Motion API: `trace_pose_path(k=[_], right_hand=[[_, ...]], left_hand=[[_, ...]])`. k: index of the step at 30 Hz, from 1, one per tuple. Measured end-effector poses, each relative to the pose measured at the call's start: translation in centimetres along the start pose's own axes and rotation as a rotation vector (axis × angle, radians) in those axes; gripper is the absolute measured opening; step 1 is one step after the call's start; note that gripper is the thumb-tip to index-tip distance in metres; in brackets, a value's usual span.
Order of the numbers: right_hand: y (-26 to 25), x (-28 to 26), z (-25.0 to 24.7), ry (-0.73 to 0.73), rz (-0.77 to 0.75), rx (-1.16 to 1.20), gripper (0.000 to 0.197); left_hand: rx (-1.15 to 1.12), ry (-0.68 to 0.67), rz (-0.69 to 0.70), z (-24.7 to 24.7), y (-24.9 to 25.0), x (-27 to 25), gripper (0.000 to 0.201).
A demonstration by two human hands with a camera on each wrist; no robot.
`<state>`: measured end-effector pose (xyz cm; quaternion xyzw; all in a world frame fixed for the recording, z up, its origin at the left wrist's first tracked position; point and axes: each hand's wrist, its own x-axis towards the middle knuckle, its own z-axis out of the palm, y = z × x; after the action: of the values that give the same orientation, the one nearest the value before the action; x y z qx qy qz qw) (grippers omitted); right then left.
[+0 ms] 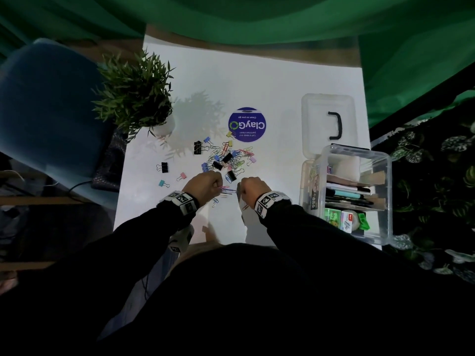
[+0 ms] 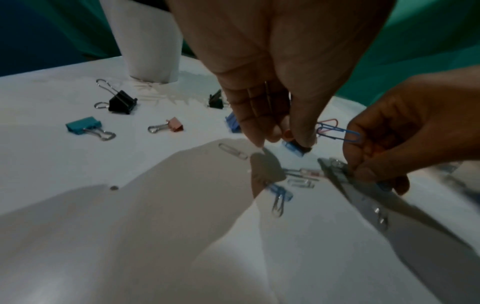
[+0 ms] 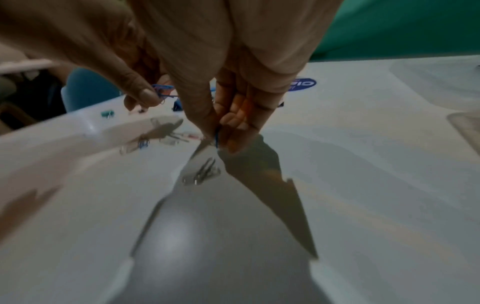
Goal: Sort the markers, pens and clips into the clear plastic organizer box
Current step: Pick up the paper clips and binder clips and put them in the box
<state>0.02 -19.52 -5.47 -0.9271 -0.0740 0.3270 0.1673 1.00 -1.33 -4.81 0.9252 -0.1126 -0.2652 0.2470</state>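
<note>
While the left hand pinches coloured wire paper clips near the white desk's front edge, the right hand grips a small clear plastic packet, apparently to receive them; the clear plastic organizer box waits at the right edge.

Both arms reach forward in dark sleeves, each wrist wearing a marker-patterned band. The left hand points down, fingers curled, pinching paper clips at its fingertips. The right hand, close beside it, pinches a clear bag by its edge.
</note>
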Motion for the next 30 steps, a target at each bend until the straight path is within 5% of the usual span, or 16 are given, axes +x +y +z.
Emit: trace_pose_path(k=[5,12,17,20,23,26,30], right_hand=[[2.6,-2.9,-5.1,0.187,0.054,0.312,0.01],[12.4,-8.5,-12.0,0.605,0.269,0.62,0.019],[17.4,-9.9,-13.4,0.702,0.425,0.578,0.018],[17.6,-9.5,-13.3,0.573,0.436,0.352,0.006],[17.1,-9.3,-13.2,0.472,0.427,0.205,0.025],[15.7,-9.5,-12.9,0.532,0.371,0.172,0.032],[12.1,-9.3,-12.2,0.597,0.198,0.202,0.027]], left_hand=[[-0.164,0.105,0.119,-2.4,4.2,0.4,0.012],[-0.308,0.146,0.37,-2.1,17.9,4.5,0.007],[-0.197,0.092,0.328,1.2,25.1,8.4,0.008],[-0.101,0.036,0.292,2.5,26.3,9.6,0.008],[-0.087,0.021,0.329,2.8,26.4,9.6,0.011],[-0.132,0.066,0.344,1.8,24.5,8.7,0.02],[-0.202,0.102,0.171,0.1,16.7,6.4,0.014]])
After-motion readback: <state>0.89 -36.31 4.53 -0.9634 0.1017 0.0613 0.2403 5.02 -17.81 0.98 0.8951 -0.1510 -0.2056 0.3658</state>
